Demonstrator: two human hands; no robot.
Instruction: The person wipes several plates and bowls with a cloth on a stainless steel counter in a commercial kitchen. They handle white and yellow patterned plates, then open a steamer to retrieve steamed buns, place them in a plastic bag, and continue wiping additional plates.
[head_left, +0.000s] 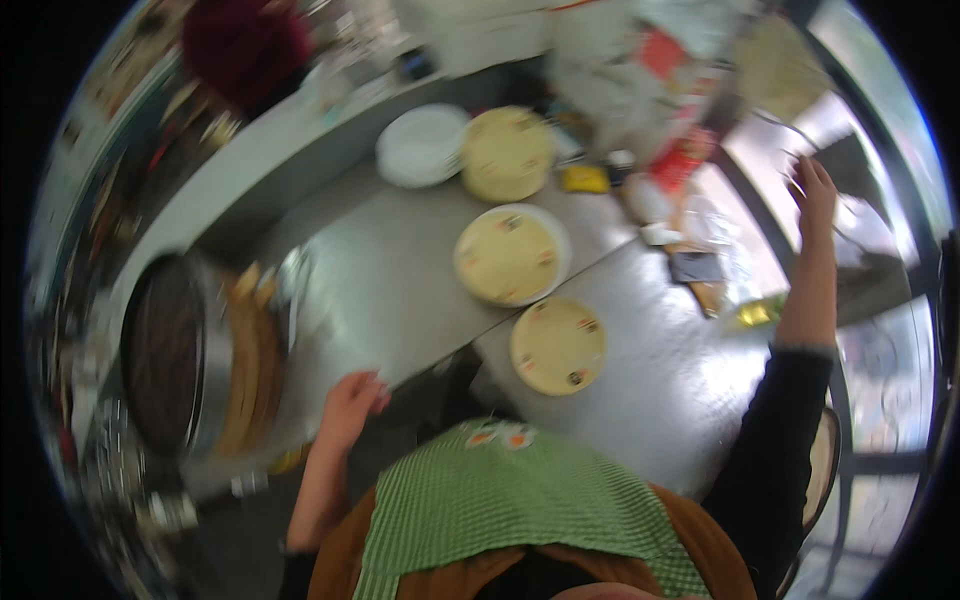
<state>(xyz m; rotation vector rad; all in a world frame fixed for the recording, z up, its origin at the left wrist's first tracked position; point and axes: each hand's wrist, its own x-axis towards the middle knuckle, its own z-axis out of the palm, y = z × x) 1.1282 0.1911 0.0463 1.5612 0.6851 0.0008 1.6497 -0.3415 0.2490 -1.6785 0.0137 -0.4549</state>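
My right hand is raised at the far right by the window, its fingers curled near a thin curved wire or handle; blur hides whether they touch it. Over the counter's front edge hangs my left hand, fingers loosely bent, with nothing seen in it. Between the hands, a patterned yellow plate lies nearest me on the metal counter. Beyond it, another yellow plate rests on white ones, and a third yellow plate stands beside a stack of white plates.
A large round pot with dark contents and long wooden pieces stand at the left. A yellow box, a bottle of yellow liquid and plastic bags are at the right. Another person stands beyond the ledge.
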